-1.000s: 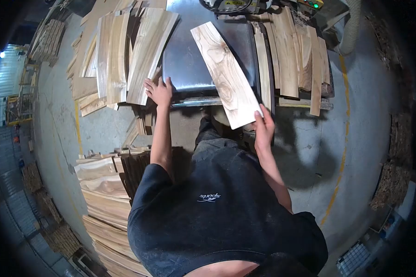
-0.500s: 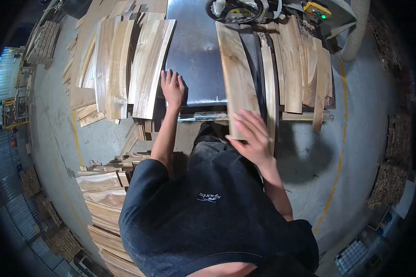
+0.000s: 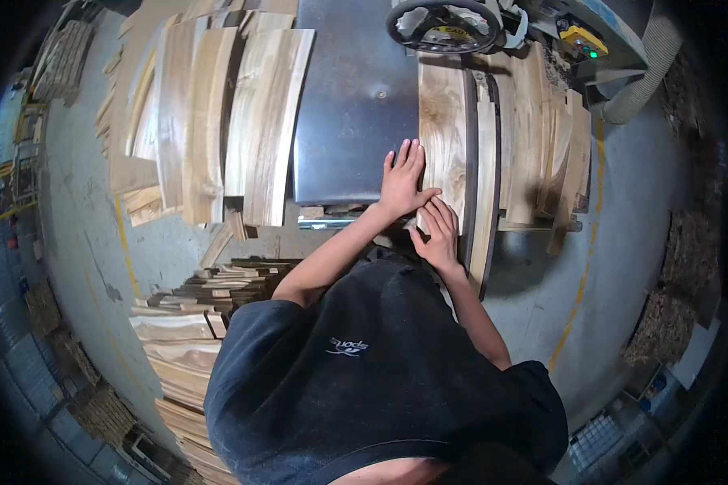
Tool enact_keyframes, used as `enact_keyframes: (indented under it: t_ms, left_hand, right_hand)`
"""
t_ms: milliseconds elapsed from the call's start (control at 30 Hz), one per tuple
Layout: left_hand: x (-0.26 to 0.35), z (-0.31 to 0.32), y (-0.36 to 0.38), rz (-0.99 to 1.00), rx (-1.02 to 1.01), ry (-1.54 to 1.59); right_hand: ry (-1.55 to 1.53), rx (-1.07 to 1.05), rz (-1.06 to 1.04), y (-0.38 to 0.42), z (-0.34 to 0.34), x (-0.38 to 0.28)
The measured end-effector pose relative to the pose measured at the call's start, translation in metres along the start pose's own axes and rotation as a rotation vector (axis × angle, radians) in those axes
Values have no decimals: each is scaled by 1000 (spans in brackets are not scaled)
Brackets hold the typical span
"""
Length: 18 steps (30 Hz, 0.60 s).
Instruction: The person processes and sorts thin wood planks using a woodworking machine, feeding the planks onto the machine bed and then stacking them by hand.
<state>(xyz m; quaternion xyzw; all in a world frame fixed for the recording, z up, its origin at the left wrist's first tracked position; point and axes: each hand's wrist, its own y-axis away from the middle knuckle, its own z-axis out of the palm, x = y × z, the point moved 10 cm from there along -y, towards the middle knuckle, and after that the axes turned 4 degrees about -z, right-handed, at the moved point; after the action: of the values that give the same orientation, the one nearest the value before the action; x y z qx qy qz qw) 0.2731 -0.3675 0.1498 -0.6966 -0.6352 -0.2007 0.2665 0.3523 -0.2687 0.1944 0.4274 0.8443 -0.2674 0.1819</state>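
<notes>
A pale wooden board [image 3: 443, 121] lies lengthwise on the right side of the metal machine table [image 3: 340, 153], along a dark straight guide [image 3: 471, 145]. My left hand [image 3: 403, 178] is spread flat at the board's left edge, its thumb reaching over the wood. Just nearer to me, my right hand [image 3: 438, 236] rests on the near end of the same board, fingers stretched along its top and thumb apart to the left. It covers part of that end. The two hands nearly meet. Neither hand's fingers are wrapped round the board.
Loose boards [image 3: 259, 121] are piled left of the table, and more boards [image 3: 527, 137] lie to the right. A black handwheel [image 3: 443, 26] and a yellow control box [image 3: 584, 40] sit at the back. Stacked wood [image 3: 178, 327] stands on the floor at my left.
My left hand has moved right from the table's left edge to the board. My right hand has settled on its near end. The board now lies straight against the guide, no longer slanted.
</notes>
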Motion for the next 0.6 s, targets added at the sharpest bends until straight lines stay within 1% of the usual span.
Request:
enact_keyframes:
  t_ms: [100,167,200,233,300,333,400,433,467,500,600]
  left_hand:
    - [-4,7,-20,16,-82,53]
    - [-11,9,-33,7,-84,67]
    - [-14,8,-43,12,-47,65]
    - [-18,10,-55,7,-61,71]
    - [-22,0,-83,-2,13,81]
    - [-22,-10,-98,-9,37,90]
    - [-29,-12,-125,3,34,107]
    - [-33,-13,-135,10,39,119]
    - [-35,-16,-141,35,78,104]
    - [-41,-15,-149,21,76,107]
    - [-46,-31,-166,109,160,156]
  right_hand:
    - [54,41,31,-18,-2,18]
    - [46,219,-41,-41,-9,27]
    - [-11,269,-23,-56,-11,36]
    - [-14,287,19,-71,-9,46]
    - [9,367,0,-95,-10,54]
    - [17,388,24,-105,-10,65]
    - [74,416,69,-127,-11,82]
    - [76,408,74,-134,-9,88]
    - [87,448,58,-136,-12,90]
    - [93,486,40,-139,-14,91]
    - [74,482,34,-156,-11,99]
